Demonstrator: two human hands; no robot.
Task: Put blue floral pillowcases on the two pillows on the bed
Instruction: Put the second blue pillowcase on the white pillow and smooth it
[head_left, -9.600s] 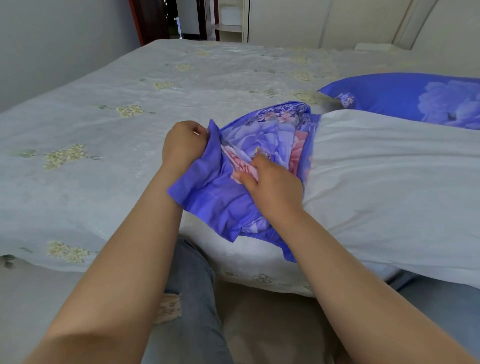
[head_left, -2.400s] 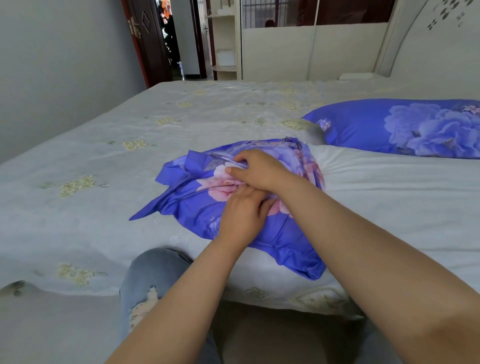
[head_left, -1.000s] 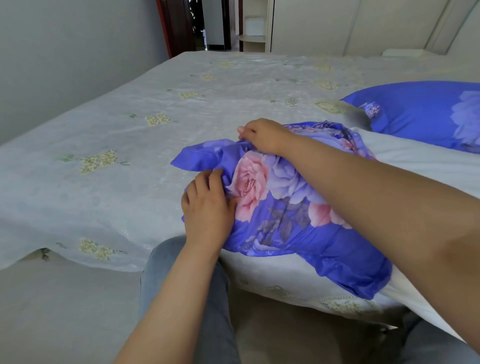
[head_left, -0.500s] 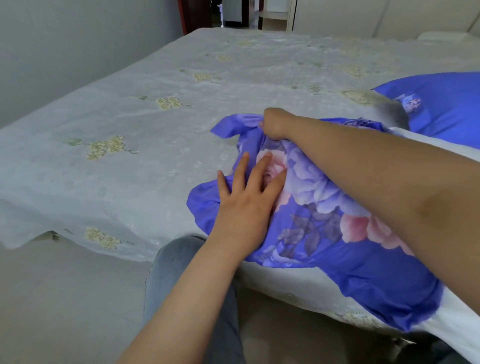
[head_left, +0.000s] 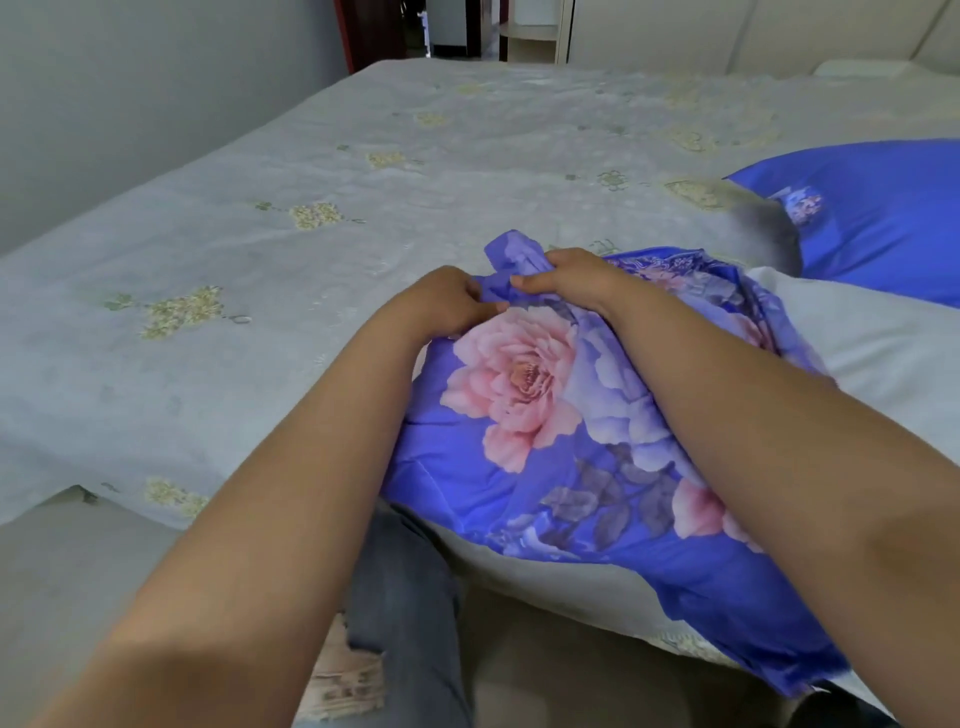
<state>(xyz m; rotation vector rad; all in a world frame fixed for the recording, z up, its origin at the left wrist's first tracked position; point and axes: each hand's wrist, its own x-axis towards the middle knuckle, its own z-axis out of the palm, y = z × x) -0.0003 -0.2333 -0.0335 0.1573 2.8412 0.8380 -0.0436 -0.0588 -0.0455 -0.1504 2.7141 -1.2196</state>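
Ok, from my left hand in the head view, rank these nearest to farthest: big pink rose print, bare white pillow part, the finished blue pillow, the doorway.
From the left hand:
1. Big pink rose print, just right of it, nearer you.
2. Bare white pillow part, farther right.
3. Finished blue pillow, far right, behind.
4. Doorway, beyond the bed's far end.

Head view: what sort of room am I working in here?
Most likely a home bedroom: a wide bed under a pale embroidered cover, a blue floral pillow lying on it, and a dark wooden doorway beyond.

Your forearms are bare, with no sleeves, watch or rings showing on your left hand (head_left: 441, 304) or right hand (head_left: 563, 275). You wear faded blue-grey jeans (head_left: 400, 613), ripped at the knee.
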